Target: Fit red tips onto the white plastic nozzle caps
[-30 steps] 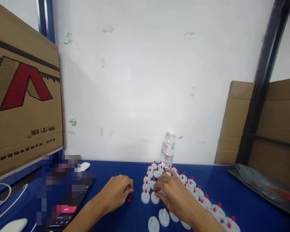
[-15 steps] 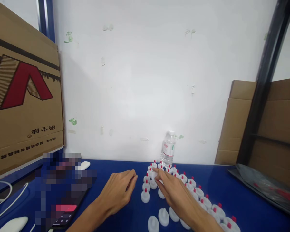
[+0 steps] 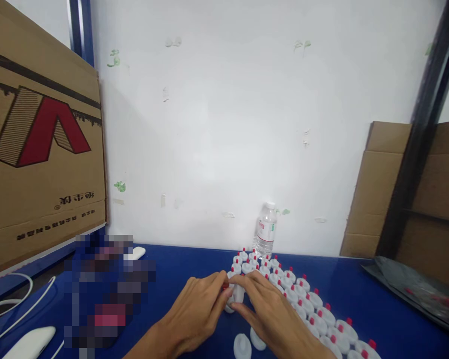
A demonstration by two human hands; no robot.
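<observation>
My left hand [image 3: 200, 313] and my right hand [image 3: 267, 311] meet over the blue table [image 3: 179, 264], fingertips together on one white cap with a red tip [image 3: 236, 294]. Which hand bears it I cannot tell; both pinch it. Behind and to the right of my hands, several white caps with red tips [image 3: 307, 299] stand in rows. Two plain white caps [image 3: 247, 343] lie near the front edge, below my hands.
A clear water bottle [image 3: 266, 231] stands by the white wall. A big cardboard box [image 3: 41, 149] is at left, flat cardboard [image 3: 426, 184] and a black bag [image 3: 419, 291] at right. White cables [image 3: 15, 304], a white device [image 3: 30, 343] and a blurred phone [image 3: 105, 294] lie at left.
My hands were apart, the left one resting on the table and the right among the caps. They have come together on one cap. The view shifted slightly left.
</observation>
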